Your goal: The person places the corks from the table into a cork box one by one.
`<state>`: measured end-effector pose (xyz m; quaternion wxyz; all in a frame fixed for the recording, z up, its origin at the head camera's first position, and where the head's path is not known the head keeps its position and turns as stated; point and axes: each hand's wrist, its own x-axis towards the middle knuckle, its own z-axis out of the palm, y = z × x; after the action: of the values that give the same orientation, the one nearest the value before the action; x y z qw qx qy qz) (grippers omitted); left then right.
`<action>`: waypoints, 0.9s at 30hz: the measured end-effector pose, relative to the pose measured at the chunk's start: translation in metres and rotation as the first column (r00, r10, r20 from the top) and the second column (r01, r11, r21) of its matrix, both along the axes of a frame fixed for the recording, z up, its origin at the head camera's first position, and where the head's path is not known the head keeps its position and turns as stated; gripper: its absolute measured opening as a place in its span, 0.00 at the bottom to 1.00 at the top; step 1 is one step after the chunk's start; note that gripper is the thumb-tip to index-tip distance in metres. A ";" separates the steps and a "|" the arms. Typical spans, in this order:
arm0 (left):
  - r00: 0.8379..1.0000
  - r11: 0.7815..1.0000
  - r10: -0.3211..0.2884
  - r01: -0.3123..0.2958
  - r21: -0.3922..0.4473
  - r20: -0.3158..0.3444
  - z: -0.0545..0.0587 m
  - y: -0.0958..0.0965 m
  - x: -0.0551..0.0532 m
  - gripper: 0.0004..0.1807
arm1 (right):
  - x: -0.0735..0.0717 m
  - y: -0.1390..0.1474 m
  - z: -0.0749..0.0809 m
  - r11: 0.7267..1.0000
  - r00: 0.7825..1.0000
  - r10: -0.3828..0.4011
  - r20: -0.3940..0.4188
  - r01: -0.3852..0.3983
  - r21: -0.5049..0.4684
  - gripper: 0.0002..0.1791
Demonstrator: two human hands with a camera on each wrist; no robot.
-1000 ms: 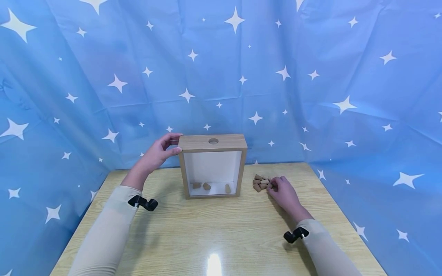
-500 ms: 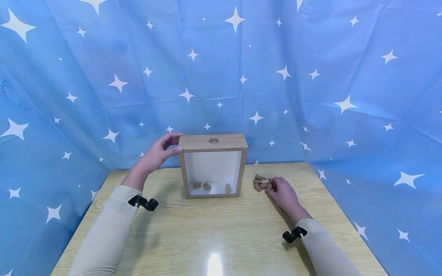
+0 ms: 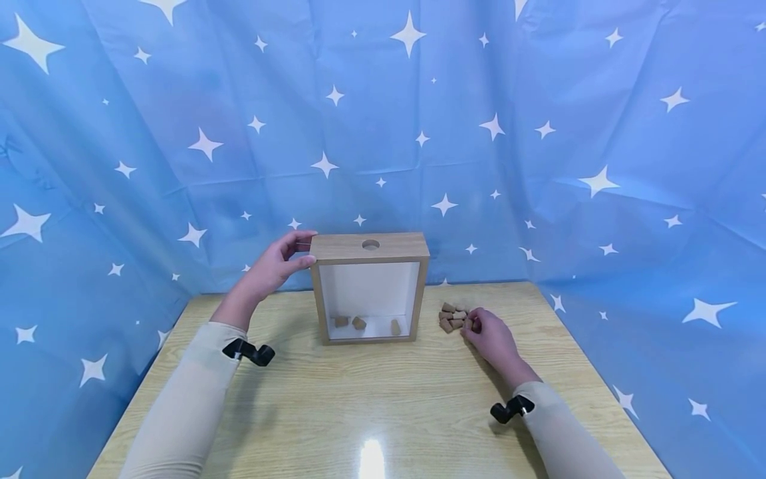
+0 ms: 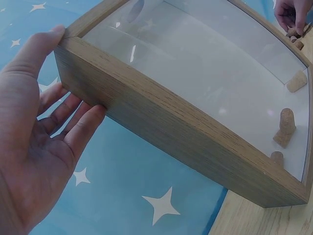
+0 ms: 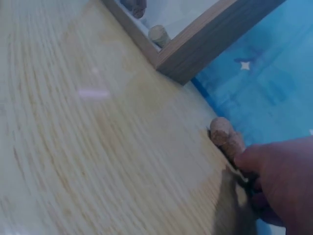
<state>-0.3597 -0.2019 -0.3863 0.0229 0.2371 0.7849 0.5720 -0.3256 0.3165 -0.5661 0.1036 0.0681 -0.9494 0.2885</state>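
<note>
A wooden shadow box (image 3: 369, 247) with a clear front and a round hole in its top stands upright on the table. My left hand (image 3: 272, 269) grips its upper left corner, thumb (image 4: 49, 41) at the front edge and fingers (image 4: 85, 127) toward the back. Several corks, one of them a cork (image 3: 395, 327) at the right, lie on the box floor behind the pane. To the right of the box is a small pile of corks (image 3: 447, 316). At the pile's right side my right hand (image 3: 493, 339) pinches a cork, largely covered by the fingers in the right wrist view.
The light wooden table (image 3: 359, 392) extends in front of the box. A blue curtain with white stars (image 3: 383, 120) hangs close behind the table and along both sides. Black wrist mounts, such as the left mount (image 3: 248, 351), stick out from both sleeves.
My right hand has shifted very slightly at the cork pile. My left hand and the shadow box have stayed in place.
</note>
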 end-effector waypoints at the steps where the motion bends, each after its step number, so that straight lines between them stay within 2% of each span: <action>1: 1.000 1.000 0.000 0.000 0.000 0.000 0.000 0.000 0.000 0.33 | 0.001 0.000 0.001 1.000 1.000 -0.004 -0.008 0.004 -0.010 0.14; 7: 1.000 1.000 0.003 -0.003 0.000 0.003 0.000 0.000 -0.001 0.33 | 0.005 0.000 0.015 0.997 0.999 -0.007 -0.041 0.004 -0.079 0.14; 15: 1.000 1.000 0.001 -0.001 0.000 0.006 0.000 0.001 0.001 0.33 | 0.010 0.003 0.035 0.981 0.999 -0.006 -0.042 -0.002 -0.194 0.18; 27: 1.000 1.000 -0.003 0.003 -0.002 0.003 -0.001 0.000 -0.001 0.33 | 0.011 0.001 0.062 0.971 0.996 0.018 -0.087 -0.039 -0.237 0.19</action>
<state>-0.3603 -0.2020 -0.3868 0.0251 0.2374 0.7851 0.5716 -0.3149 0.3178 -0.5043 0.1468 0.0810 -0.9016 0.3988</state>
